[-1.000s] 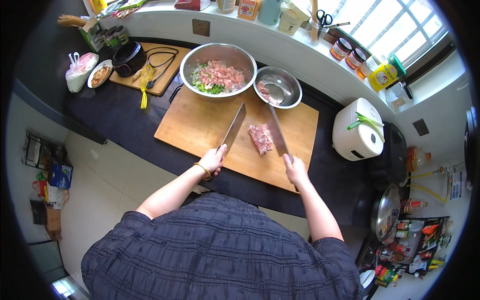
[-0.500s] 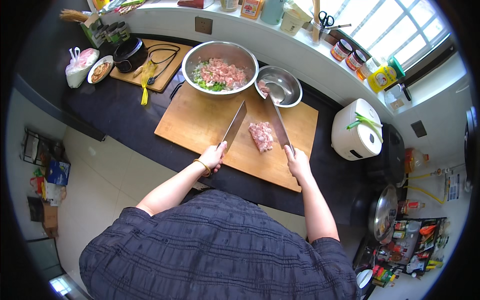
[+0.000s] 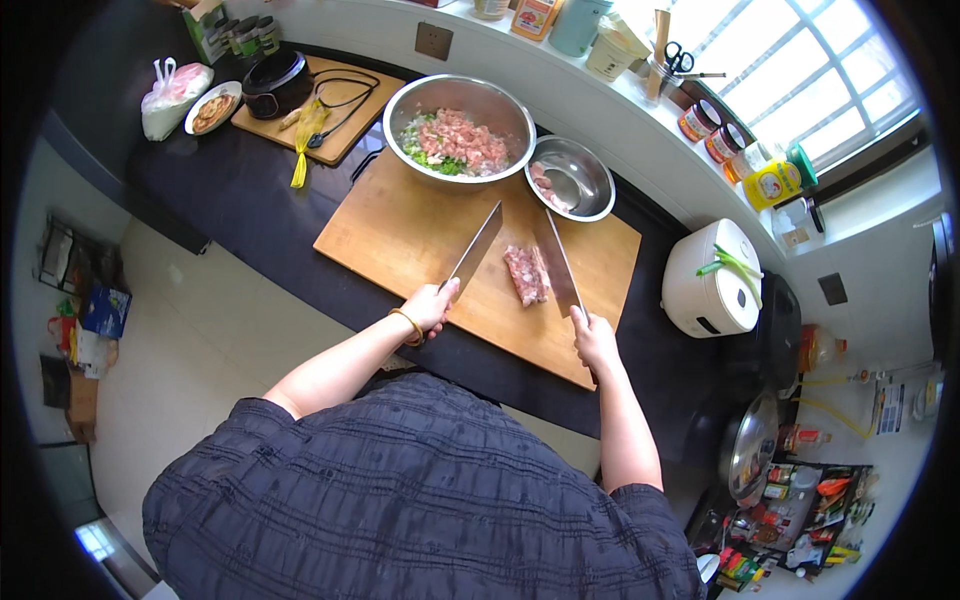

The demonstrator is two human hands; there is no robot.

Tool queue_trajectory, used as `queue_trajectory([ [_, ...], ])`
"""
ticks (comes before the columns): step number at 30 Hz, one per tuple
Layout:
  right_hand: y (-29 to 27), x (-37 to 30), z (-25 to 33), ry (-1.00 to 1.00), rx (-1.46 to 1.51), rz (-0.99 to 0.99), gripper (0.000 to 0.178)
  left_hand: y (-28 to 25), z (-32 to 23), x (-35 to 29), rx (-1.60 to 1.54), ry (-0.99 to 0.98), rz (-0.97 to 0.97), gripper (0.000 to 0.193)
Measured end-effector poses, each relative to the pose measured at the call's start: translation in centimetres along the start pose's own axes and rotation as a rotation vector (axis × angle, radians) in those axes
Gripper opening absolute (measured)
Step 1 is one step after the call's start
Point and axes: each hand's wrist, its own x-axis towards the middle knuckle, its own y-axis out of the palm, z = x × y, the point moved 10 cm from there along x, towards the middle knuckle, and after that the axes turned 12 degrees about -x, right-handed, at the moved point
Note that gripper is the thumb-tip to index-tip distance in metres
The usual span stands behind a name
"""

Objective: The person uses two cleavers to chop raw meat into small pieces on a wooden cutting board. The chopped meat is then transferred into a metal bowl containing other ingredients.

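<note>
My left hand (image 3: 428, 308) is closed round the handle of a cleaver (image 3: 476, 246), its blade slanting up and away over the wooden cutting board (image 3: 385, 225). In my right hand (image 3: 596, 340) is a second cleaver (image 3: 560, 265), held with its blade pointing away from me. Between the two blades lies a small slab of chopped raw meat (image 3: 524, 277); the right blade is close beside its edge. Behind it stands a large steel bowl (image 3: 393, 108) with minced meat and chopped green onion. Next to that is a smaller steel bowl (image 3: 600, 190) with a few meat pieces.
A white rice cooker (image 3: 705, 285) with green onion stalks on its lid stands right of the board. At the far left are a smaller board (image 3: 345, 140) with a black pot (image 3: 277, 85), a plate of food (image 3: 212, 107) and a plastic bag (image 3: 172, 100). Jars (image 3: 700, 120) line the windowsill.
The right cleaver has shifted toward me, its tip drawn back from the small bowl's rim. The meat slab looks narrower and redder on top. The whole view has tilted slightly.
</note>
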Motion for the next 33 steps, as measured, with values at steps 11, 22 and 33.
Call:
queue_trajectory([
  [11,2.3,-0.5,-4.5,-0.037,-0.036,-0.147,0.047,0.2,-0.7,-0.3,0.041,0.020,-0.002,0.049],
  [22,1.0,-1.6,-0.7,0.118,-0.016,0.118,0.049,-0.3,-0.3,0.1,0.053,0.034,-0.030,0.050],
  [33,0.1,-2.1,2.3,-0.013,0.204,0.035,0.042,-0.5,-0.3,-0.4,0.050,-0.001,-0.024,0.050],
])
